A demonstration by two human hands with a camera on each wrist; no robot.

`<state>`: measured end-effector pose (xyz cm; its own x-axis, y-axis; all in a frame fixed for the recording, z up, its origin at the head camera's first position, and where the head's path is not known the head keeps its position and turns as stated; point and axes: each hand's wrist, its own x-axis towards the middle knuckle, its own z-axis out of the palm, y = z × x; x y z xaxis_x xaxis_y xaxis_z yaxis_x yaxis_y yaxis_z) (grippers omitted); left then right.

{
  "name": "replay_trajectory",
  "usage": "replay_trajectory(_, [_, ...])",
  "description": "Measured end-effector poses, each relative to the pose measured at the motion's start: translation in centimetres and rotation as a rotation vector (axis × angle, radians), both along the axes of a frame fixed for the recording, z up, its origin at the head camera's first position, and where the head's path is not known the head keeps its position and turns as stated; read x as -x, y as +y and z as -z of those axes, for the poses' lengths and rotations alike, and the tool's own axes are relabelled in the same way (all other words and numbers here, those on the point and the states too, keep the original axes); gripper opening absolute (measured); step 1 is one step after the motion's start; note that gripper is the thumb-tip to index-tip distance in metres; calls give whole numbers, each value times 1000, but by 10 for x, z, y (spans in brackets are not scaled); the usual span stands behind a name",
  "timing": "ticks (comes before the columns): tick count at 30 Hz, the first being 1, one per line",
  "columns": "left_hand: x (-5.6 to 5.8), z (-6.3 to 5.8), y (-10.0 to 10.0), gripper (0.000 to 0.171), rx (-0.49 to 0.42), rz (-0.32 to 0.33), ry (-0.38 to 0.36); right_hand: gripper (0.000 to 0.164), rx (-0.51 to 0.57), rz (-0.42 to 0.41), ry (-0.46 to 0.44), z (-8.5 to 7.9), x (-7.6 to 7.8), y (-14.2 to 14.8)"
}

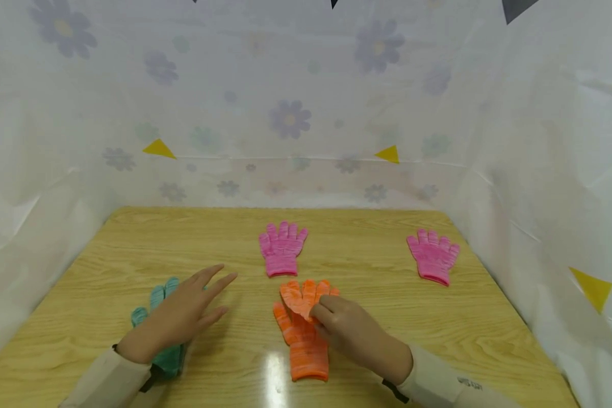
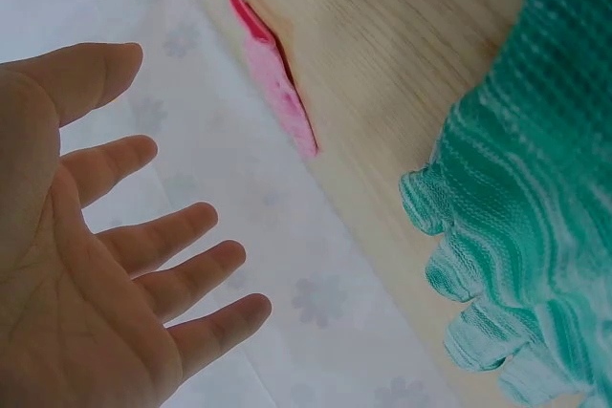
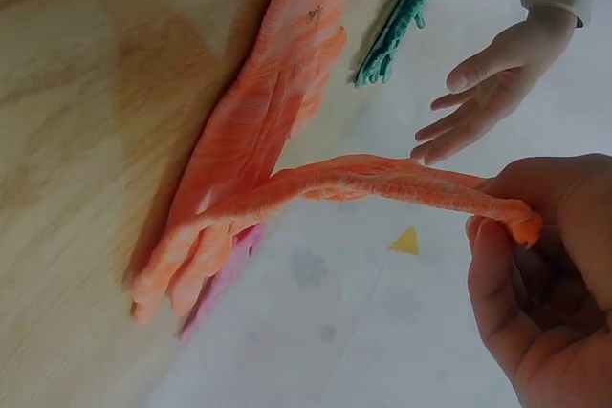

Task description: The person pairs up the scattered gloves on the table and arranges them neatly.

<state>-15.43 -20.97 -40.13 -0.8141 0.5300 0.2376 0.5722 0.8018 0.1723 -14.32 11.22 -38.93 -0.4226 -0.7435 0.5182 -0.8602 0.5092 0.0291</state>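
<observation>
Thumb and fingers of my right hand [image 1: 349,331] pinch the cuff edge of an upper orange knit glove [image 3: 373,179]. That glove is lifted and bent back toward its fingertips, over a lower orange glove [image 1: 308,354] lying flat on the table with its cuff toward me. In the right wrist view the two gloves still overlap at the finger end. My left hand [image 1: 183,311] hovers with spread fingers above the teal-green gloves [image 1: 168,360], holding nothing. It hides part of them in the head view; their fingertips point away from me.
A pink glove [image 1: 281,249] lies beyond the orange pair, and another pink glove [image 1: 433,258] is at the far right of the wooden table [image 1: 209,238]. White flowered sheeting [image 1: 296,68] encloses the back and sides, with yellow triangles [image 1: 387,154] on it.
</observation>
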Motion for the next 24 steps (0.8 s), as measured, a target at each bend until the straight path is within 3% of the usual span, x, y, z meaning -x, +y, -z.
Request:
replay_trajectory(15, [0, 0, 0, 63, 5, 12, 0, 14, -34, -116, 46, 13, -7, -1])
replay_trajectory(21, [-2, -1, 0, 62, 4, 2, -12, 7, 10, -93, 92, 11, -8, 1])
replay_trajectory(24, [-2, -1, 0, 62, 4, 5, -9, 23, 34, -92, 140, 8, -10, -1])
